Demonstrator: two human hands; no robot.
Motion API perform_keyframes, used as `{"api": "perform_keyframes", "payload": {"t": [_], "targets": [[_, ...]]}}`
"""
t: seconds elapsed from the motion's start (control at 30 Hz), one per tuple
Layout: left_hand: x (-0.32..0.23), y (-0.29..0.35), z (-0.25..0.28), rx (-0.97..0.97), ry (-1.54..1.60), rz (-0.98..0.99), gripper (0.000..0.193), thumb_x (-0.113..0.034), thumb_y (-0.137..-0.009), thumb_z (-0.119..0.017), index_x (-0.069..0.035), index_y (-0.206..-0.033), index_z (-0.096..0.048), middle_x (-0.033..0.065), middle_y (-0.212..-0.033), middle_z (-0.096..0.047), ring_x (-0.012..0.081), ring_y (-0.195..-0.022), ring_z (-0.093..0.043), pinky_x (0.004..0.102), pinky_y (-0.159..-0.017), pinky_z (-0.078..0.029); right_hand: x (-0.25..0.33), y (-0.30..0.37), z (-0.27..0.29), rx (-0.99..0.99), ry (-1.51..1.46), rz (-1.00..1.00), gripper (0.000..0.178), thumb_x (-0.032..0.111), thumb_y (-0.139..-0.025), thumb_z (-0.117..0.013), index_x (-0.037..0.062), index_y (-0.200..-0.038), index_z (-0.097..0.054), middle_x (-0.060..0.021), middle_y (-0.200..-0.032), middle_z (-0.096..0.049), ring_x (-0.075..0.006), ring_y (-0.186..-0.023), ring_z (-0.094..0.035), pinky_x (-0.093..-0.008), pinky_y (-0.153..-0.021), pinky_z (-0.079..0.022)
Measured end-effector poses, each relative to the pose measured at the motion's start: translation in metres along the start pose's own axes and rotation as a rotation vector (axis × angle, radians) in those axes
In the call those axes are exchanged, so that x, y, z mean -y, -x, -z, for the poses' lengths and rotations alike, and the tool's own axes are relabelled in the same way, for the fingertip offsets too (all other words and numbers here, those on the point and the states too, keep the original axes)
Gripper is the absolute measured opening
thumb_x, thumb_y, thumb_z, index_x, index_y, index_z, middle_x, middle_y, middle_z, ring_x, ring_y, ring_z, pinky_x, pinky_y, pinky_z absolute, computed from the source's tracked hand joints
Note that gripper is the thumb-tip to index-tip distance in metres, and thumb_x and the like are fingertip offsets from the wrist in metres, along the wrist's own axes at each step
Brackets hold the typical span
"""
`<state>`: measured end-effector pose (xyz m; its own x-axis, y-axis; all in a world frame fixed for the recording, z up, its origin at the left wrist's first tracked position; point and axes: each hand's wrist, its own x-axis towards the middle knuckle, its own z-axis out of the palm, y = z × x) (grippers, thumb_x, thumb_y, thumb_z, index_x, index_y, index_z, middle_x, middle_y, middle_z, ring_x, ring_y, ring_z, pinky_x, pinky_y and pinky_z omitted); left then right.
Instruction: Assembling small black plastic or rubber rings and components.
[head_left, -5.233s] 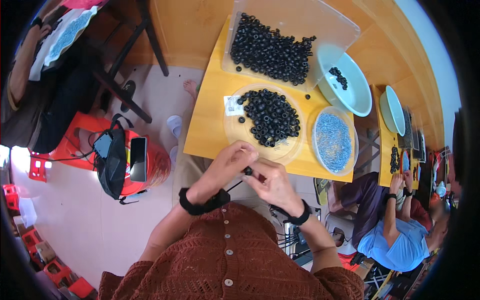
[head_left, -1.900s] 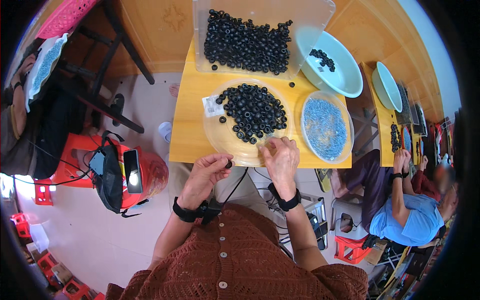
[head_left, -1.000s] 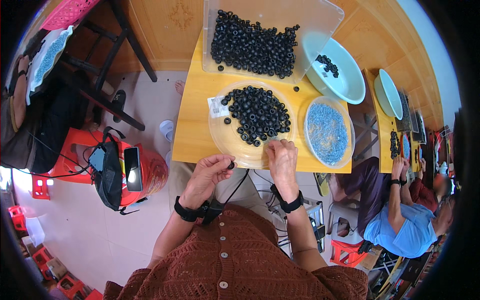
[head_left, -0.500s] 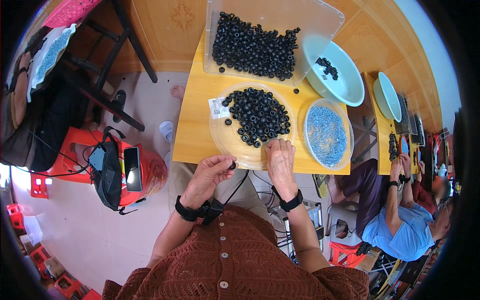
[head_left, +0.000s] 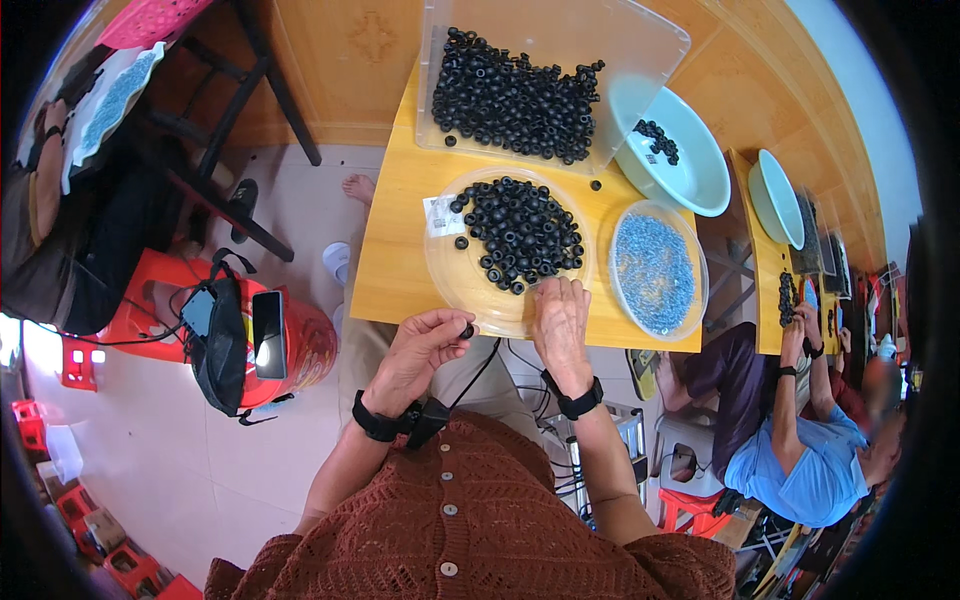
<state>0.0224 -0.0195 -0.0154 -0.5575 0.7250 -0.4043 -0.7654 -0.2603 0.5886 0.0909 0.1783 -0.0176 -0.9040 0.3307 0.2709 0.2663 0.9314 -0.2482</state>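
My left hand is just off the table's near edge, with thumb and forefinger pinched on a small black ring-shaped part. My right hand rests at the near rim of a shallow round clear tray, its fingers curled together and pointing down; whatever they hold is hidden. In this tray lies a heap of similar black parts, beside a white label. To the right, a second round clear tray holds many tiny blue translucent pieces.
Behind the trays, a clear rectangular bin holds many black parts. A pale green basin with a few more stands at the table's back right. Red stools are at left; a person in blue works at right.
The whole view has shifted slightly. Both hands keep nearly the same pose, the left still pinching the black ring-shaped part.
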Motion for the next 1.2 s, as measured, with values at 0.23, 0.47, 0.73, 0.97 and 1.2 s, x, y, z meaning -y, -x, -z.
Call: {"api": "perform_keyframes", "payload": {"t": [0.23, 0.47, 0.73, 0.97, 1.2], "targets": [[0.001, 0.001, 0.001, 0.019, 0.094, -0.044, 0.019, -0.011, -0.088, -0.057, -0.001, -0.103, -0.060, 0.0053, -0.091, -0.064, 0.0100, -0.077, -0.062, 0.0205, -0.072, -0.051, 0.003, 0.005, 0.012, -0.025, -0.344, -0.106, 0.009, 0.004, -0.078, -0.057, 0.0019, -0.086, -0.059, -0.0110, -0.082, -0.057, -0.0277, -0.080, -0.051, -0.0368, -0.073, -0.039], [0.003, -0.004, -0.003, 0.030, 0.087, -0.070, 0.018, -0.005, -0.088, -0.054, 0.001, -0.104, -0.058, 0.0082, -0.096, -0.062, 0.0153, -0.083, -0.062, 0.0254, -0.077, -0.052, 0.044, 0.005, 0.044, 0.063, -0.859, -0.027, 0.014, -0.002, -0.078, -0.057, 0.0003, -0.090, -0.064, -0.0107, -0.078, -0.058, -0.0229, -0.074, -0.054, -0.0301, -0.066, -0.044], [0.001, 0.002, -0.012, 0.048, 0.021, -0.099, 0.015, -0.004, -0.084, -0.059, -0.001, -0.099, -0.058, 0.0055, -0.092, -0.062, 0.0133, -0.084, -0.062, 0.0245, -0.077, -0.052, 0.059, 0.012, 0.048, 0.053, -0.736, 0.026, 0.013, -0.002, -0.075, -0.061, 0.0028, -0.087, -0.065, -0.0080, -0.075, -0.057, -0.0229, -0.071, -0.052, -0.0317, -0.061, -0.043], [0.005, 0.001, -0.011, 0.093, -0.017, -0.096, 0.015, -0.005, -0.084, -0.061, -0.002, -0.098, -0.058, 0.0043, -0.092, -0.061, 0.0113, -0.081, -0.061, 0.0237, -0.075, -0.051, 0.058, 0.016, 0.045, 0.091, -0.853, -0.149, 0.014, -0.003, -0.070, -0.065, 0.0021, -0.082, -0.061, -0.0080, -0.072, -0.056, -0.0227, -0.069, -0.052, -0.0324, -0.061, -0.043], [0.008, -0.003, 0.001, 0.108, 0.119, -0.092, 0.014, -0.004, -0.086, -0.056, -0.002, -0.100, -0.057, 0.0072, -0.093, -0.063, 0.0132, -0.082, -0.062, 0.0246, -0.076, -0.052, 0.059, 0.016, 0.047, 0.081, -0.801, 0.033, 0.015, -0.004, -0.071, -0.063, -0.0004, -0.085, -0.063, -0.0085, -0.075, -0.057, -0.0196, -0.067, -0.055, -0.0280, -0.063, -0.044]]}}
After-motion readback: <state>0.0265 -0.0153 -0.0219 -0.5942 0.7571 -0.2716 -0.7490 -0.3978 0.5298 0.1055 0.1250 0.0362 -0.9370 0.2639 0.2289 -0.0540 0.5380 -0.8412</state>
